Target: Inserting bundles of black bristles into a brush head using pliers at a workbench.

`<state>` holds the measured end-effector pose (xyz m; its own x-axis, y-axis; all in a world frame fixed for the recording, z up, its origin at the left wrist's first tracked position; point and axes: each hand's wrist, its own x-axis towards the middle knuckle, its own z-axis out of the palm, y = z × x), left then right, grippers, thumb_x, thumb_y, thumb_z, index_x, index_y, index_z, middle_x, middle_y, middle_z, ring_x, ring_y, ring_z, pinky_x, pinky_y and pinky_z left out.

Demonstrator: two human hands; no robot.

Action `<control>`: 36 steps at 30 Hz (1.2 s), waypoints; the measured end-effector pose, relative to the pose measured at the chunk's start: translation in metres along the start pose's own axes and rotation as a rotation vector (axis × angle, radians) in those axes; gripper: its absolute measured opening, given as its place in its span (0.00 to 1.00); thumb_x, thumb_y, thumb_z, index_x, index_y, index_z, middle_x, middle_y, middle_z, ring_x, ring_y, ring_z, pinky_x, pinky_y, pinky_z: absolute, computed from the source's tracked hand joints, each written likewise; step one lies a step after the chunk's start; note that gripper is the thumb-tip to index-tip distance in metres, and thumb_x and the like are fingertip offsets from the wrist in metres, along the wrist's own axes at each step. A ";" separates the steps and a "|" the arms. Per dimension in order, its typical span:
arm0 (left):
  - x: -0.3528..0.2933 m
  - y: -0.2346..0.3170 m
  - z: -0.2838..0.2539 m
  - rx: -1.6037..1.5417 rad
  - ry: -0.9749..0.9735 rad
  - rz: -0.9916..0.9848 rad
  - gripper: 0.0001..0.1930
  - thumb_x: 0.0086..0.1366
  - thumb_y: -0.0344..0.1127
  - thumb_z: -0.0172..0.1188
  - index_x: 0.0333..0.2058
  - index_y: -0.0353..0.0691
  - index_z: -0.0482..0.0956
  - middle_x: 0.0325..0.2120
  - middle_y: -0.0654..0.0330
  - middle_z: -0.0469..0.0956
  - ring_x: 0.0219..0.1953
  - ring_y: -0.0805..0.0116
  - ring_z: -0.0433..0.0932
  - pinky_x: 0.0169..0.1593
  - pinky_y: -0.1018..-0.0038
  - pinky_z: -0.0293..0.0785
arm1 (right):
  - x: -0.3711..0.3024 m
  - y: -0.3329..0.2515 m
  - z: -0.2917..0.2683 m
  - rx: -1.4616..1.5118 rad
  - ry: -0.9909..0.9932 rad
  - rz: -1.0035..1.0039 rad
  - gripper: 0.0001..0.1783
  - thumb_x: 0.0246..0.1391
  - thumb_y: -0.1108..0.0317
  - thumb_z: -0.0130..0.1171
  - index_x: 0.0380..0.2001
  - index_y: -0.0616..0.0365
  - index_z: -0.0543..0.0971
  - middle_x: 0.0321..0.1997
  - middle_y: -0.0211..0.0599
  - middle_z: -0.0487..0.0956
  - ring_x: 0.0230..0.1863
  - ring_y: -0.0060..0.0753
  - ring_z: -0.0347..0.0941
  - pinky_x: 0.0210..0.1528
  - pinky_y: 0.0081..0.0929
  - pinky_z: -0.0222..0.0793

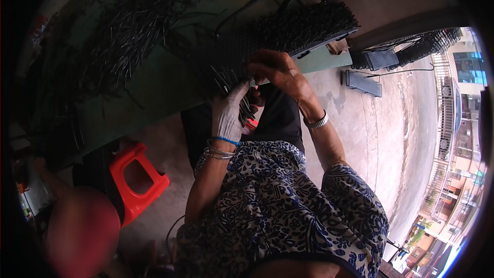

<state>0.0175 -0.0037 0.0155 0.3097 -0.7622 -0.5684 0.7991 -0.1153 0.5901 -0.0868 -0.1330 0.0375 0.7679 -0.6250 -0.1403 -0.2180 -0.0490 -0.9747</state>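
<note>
2 hands, 1 bundle [226,80] by counter [154,100] edge. long axis diagonal, far end up-left. left hand [229,113] grip closed round it; right hand [278,71] grip: can't tell.

No legible text or numbers, dim edges uncertain.

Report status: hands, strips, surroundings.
Gloved left hand gripping black strips. Bare right hand, close by, grip unclear. Loose black pile left, bristly block beyond.
</note>
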 end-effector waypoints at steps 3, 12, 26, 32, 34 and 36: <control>0.001 0.001 -0.001 0.027 -0.013 0.022 0.11 0.63 0.37 0.62 0.39 0.36 0.80 0.27 0.61 0.81 0.24 0.72 0.81 0.25 0.80 0.75 | -0.003 0.014 0.004 0.089 0.035 -0.170 0.10 0.55 0.69 0.61 0.37 0.66 0.79 0.29 0.32 0.79 0.31 0.19 0.73 0.33 0.20 0.70; -0.004 0.005 -0.006 0.089 -0.008 -0.024 0.10 0.64 0.36 0.61 0.40 0.37 0.82 0.29 0.62 0.82 0.26 0.74 0.80 0.27 0.80 0.75 | -0.004 -0.002 0.005 0.110 0.050 0.016 0.07 0.56 0.69 0.62 0.32 0.63 0.79 0.26 0.28 0.77 0.29 0.17 0.73 0.32 0.19 0.69; 0.000 -0.004 -0.002 -0.214 0.069 -0.176 0.08 0.61 0.35 0.64 0.34 0.37 0.80 0.25 0.58 0.81 0.24 0.65 0.81 0.28 0.70 0.80 | 0.017 -0.020 -0.022 -0.456 0.561 -0.359 0.05 0.59 0.73 0.56 0.36 0.64 0.75 0.28 0.32 0.80 0.30 0.23 0.77 0.32 0.20 0.70; 0.007 -0.017 -0.006 -0.184 0.012 -0.243 0.06 0.60 0.33 0.65 0.33 0.39 0.80 0.25 0.57 0.80 0.26 0.62 0.82 0.29 0.64 0.82 | 0.055 0.008 -0.024 -0.572 0.638 -0.444 0.06 0.55 0.74 0.58 0.36 0.61 0.75 0.26 0.40 0.77 0.28 0.30 0.77 0.31 0.26 0.71; 0.007 -0.015 -0.008 -0.200 0.004 -0.246 0.06 0.60 0.33 0.65 0.33 0.39 0.80 0.25 0.57 0.80 0.26 0.62 0.82 0.28 0.63 0.82 | 0.058 0.010 -0.023 -0.658 0.632 -0.526 0.05 0.55 0.74 0.58 0.35 0.62 0.75 0.27 0.42 0.77 0.28 0.37 0.77 0.32 0.28 0.71; 0.005 -0.015 -0.010 -0.216 -0.004 -0.250 0.06 0.60 0.33 0.65 0.33 0.39 0.80 0.25 0.56 0.80 0.26 0.62 0.82 0.28 0.63 0.82 | 0.059 0.008 -0.026 -0.699 0.604 -0.495 0.06 0.54 0.74 0.58 0.35 0.63 0.75 0.28 0.44 0.77 0.28 0.40 0.77 0.32 0.28 0.71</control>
<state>0.0121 0.0001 -0.0019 0.0885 -0.7297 -0.6780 0.9411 -0.1618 0.2970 -0.0591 -0.1900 0.0258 0.4798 -0.6879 0.5447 -0.4087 -0.7245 -0.5550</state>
